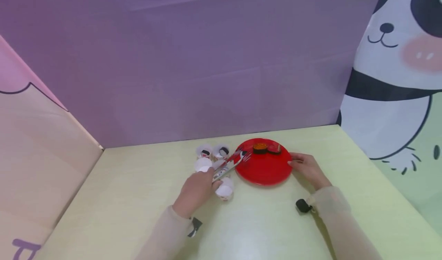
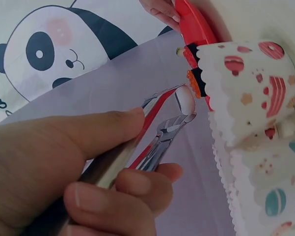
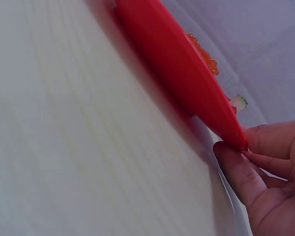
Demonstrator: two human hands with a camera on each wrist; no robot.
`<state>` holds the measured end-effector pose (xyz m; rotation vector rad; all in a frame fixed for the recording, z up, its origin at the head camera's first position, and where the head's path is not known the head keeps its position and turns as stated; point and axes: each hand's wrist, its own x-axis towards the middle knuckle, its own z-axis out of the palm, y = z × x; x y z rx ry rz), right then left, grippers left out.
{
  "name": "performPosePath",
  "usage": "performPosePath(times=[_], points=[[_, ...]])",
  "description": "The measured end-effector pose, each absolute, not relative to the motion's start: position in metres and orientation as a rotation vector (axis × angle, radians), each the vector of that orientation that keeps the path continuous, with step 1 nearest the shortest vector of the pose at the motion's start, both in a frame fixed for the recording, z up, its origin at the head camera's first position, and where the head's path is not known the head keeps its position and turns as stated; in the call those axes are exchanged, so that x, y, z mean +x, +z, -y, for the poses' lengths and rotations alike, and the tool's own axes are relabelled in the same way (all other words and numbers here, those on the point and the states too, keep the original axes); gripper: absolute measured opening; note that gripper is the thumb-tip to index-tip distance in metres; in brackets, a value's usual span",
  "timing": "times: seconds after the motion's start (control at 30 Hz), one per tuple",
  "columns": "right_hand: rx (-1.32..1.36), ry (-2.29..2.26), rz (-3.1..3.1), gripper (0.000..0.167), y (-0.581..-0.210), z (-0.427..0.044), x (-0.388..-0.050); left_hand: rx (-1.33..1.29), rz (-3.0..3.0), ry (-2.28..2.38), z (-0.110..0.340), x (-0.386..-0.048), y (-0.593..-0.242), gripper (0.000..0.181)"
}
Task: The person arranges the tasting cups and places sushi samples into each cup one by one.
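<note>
Clock as seen in the head view, 12 straight ahead of you.

Your left hand (image 1: 197,191) grips metal tongs (image 2: 162,135), thumb on one arm, curled fingers on the other. Between the tips sits a pale sushi piece (image 2: 186,101); the head view also shows dark on it. It hangs at the 10 o'clock side of the red plate (image 1: 266,174); whether it touches the plate, you can't tell.

Your right hand (image 1: 307,169) pinches the plate's rim at 3 o'clock. On the plate, an orange-roe gunkan (image 1: 260,149) lies near 12, a red-topped sushi piece (image 1: 274,149) near 1. Patterned paper cups (image 1: 225,189) cluster from 8 to 10, just beside it.

Handling, by judgement: the sushi piece is probably light, smooth enough to slip from bare metal; real or toy, unclear. Take it across its middle, squeeze gently. Tongs look stiff and springy; mid-arm is a sound hold. Plate likely thin, rigid, slick; steady it by the rim.

Axes: tongs point to 2 o'clock, tips farthest from you. In the left wrist view the pale sushi piece runs roughly 11 to 5, crosswise to the tongs. Plate is round, no long axis.
</note>
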<state>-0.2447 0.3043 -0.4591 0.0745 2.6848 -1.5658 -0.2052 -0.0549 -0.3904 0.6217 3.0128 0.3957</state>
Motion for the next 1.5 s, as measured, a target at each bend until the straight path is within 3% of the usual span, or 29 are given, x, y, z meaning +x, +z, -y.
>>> performPosePath(times=[0.17, 0.4, 1.5], points=[[0.108, -1.563, -2.664, 0.045, -0.460, -0.304, -0.245, 0.616, -3.043, 0.355, 0.067, -0.200, -0.389, 0.047], [0.141, -1.565, -2.643, 0.046, -0.459, -0.303, -0.245, 0.631, -3.096, 0.338, 0.083, -0.195, -0.392, 0.038], [0.168, -1.548, -2.639, 0.046, -0.461, -0.305, -0.247, 0.521, -3.163, 0.309, 0.139, -0.179, -0.387, 0.036]])
